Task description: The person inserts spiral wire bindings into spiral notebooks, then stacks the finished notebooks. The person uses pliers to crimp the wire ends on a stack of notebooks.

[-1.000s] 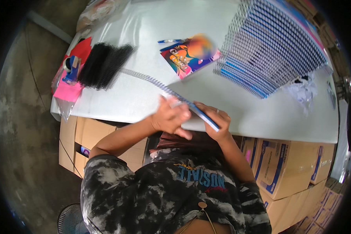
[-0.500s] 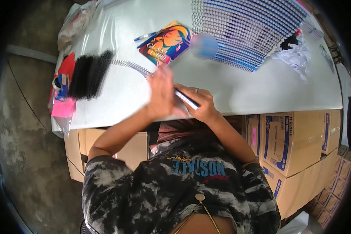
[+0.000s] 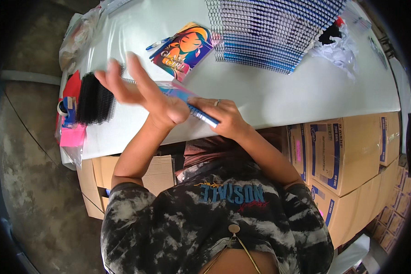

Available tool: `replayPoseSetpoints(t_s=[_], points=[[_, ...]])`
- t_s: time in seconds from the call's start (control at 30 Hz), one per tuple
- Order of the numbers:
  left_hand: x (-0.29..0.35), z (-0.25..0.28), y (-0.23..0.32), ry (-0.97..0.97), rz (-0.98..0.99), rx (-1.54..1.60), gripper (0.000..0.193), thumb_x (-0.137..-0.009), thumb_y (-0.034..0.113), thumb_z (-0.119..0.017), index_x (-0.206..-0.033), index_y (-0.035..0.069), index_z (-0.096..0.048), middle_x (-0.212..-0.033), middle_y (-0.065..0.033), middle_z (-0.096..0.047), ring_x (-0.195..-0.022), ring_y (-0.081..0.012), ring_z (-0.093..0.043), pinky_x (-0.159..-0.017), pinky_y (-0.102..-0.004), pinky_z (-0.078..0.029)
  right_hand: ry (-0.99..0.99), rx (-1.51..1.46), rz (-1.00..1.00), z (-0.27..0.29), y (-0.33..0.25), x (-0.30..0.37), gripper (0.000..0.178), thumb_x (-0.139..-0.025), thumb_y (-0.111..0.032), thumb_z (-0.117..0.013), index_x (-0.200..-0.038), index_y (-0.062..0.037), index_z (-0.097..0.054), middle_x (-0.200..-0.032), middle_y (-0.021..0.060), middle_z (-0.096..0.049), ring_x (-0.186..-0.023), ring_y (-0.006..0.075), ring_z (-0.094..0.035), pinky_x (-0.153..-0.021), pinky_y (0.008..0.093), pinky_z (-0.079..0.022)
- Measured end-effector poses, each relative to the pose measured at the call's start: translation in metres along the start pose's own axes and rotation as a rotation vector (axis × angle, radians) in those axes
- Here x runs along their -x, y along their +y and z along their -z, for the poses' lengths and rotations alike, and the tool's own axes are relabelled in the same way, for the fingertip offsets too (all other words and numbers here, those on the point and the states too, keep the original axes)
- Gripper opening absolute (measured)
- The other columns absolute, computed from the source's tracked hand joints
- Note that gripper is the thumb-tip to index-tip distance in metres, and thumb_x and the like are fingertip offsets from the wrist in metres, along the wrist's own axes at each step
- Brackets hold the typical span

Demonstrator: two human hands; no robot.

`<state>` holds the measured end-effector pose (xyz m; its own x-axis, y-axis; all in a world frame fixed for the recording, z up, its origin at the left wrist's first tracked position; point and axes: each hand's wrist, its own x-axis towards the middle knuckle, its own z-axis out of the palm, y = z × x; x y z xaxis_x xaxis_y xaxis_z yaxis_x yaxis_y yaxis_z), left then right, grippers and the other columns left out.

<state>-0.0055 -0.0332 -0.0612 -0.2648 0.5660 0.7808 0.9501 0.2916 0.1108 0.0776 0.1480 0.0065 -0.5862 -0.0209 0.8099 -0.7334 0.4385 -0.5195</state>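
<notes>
My right hand grips a notebook with a blue and pink cover at the table's front edge, its fingers wrapped round the near end. A white and blue edge of the notebook shows beside my thumb. Raised over the notebook's far left end is my left hand, fingers spread and slightly blurred, holding nothing. Behind it lies a bunch of black spiral binding coils, partly covered by the fingers. A booklet with a colourful drawn cover lies just beyond both hands, with a blue and white pen at its left edge.
A large fanned stack of spiral-bound notebooks covers the table's far right, beside crumpled white plastic. At the left edge lie a tape dispenser and pink paper. Cardboard boxes stand below the table.
My left hand has lifted away from the notebook toward the left, its fingers spreading. More of the blue cover shows now. My right hand keeps its grip, slightly lower and further left.
</notes>
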Motion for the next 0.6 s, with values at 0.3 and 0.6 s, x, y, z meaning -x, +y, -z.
replayPoseSetpoints(t_s=[0.3,0.6], points=[[-0.056,0.013,0.04,-0.045,-0.131,-0.238,0.096,-0.079,0.068,-0.042,-0.139,-0.003,-0.017,-0.137,-0.0356,-0.014,-0.129,-0.0517,-0.008,-0.101,-0.0634,-0.005,-0.099,-0.025,-0.206,0.003,0.005,-0.001,0.044,-0.071,-0.012,-0.068,-0.114,-0.0089,-0.058,-0.092,0.0134,-0.065,-0.075,0.0279,-0.065,-0.065,0.0358,-0.051],[-0.125,0.078,0.1,-0.16,0.473,0.347,0.068,-0.091,0.028,-0.039,-0.136,-0.012,-0.008,-0.141,-0.0341,-0.012,-0.133,-0.0446,-0.016,-0.107,-0.0446,-0.018,-0.05,-0.444,-0.114,-0.008,-0.029,-0.05,0.073,-0.078,-0.032,-0.062,-0.138,-0.006,-0.029,-0.141,0.0163,-0.028,-0.133,0.0374,-0.016,-0.107,0.0462,-0.015]])
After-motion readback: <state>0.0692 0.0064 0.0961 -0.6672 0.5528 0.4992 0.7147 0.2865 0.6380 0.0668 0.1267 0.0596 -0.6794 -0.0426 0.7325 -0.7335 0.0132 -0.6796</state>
